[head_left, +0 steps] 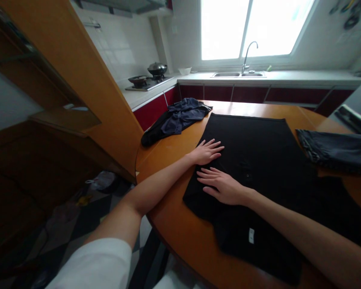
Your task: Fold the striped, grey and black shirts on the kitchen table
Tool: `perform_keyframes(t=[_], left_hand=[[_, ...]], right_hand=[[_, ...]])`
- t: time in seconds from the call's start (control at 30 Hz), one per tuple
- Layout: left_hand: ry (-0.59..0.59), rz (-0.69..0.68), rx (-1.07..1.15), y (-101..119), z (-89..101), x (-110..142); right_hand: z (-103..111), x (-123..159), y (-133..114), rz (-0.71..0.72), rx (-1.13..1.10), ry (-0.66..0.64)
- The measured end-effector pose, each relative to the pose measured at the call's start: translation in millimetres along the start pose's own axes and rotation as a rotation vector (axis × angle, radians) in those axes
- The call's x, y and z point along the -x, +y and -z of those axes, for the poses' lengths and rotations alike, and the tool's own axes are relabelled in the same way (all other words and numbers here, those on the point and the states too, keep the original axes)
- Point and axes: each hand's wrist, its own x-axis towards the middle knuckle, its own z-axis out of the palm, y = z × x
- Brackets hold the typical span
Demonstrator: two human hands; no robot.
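Observation:
A black shirt (258, 148) is spread over the wooden table, its straight hem at the far side. A small button and a white tag (251, 235) show on it. My left hand (207, 152) lies palm down on the cloth at its left edge, fingers spread. Just nearer to me, my right hand (222, 185) rests flat on the same shirt with its fingers stretched toward the left. Neither hand grasps the cloth. Part of the shirt is hidden under my right forearm.
Dark crumpled clothes (182, 114) lie at the table's far left. Folded dark jeans (339, 146) are on the right. The table's curved edge (171, 245) runs close to me. Beyond are a stove (150, 83), a sink (228, 75) and a window.

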Motion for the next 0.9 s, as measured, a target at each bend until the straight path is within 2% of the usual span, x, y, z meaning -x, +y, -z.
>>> perform_keyframes(t=[0.1, 0.2, 0.3, 0.33, 0.4, 0.43, 0.5, 0.63, 0.73, 0.8, 0.9], left_hand=[[0.049, 0.089, 0.029, -10, 3.5, -4], [0.236, 0.160, 0.111, -28, 11.1, -3], [0.520, 0.237, 0.198, -52, 22.9, 4], [0.585, 0.261, 0.218, -59, 27.0, 6], [0.634, 0.280, 0.231, -66, 33.9, 11], [0.623, 0.271, 0.223, -65, 35.9, 13], [0.551, 0.213, 0.189, -52, 35.3, 14], [0.287, 0.072, 0.115, -6, 16.6, 10], [0.116, 0.061, 0.068, 17, -0.2, 7], [0.086, 0.081, 0.043, 21, -5.9, 6], [0.114, 0.107, 0.015, 17, -6.0, 6]], right_hand=[[4, 0, 0, 0.008, -0.049, -0.030], [3, 0, -1, 0.003, -0.109, 0.008], [0, -1, 0, -0.043, -0.126, 0.179], [-1, -1, 1, -0.080, -0.106, 0.265], [-3, -3, 4, -0.187, -0.033, 0.424], [-4, -4, 6, -0.248, 0.012, 0.473], [-7, -5, 12, -0.362, 0.102, 0.482], [-15, -4, 22, -0.483, 0.242, 0.315], [-20, -3, 25, -0.496, 0.298, 0.259], [-21, -2, 26, -0.499, 0.309, 0.254], [-21, -3, 26, -0.495, 0.313, 0.267]])
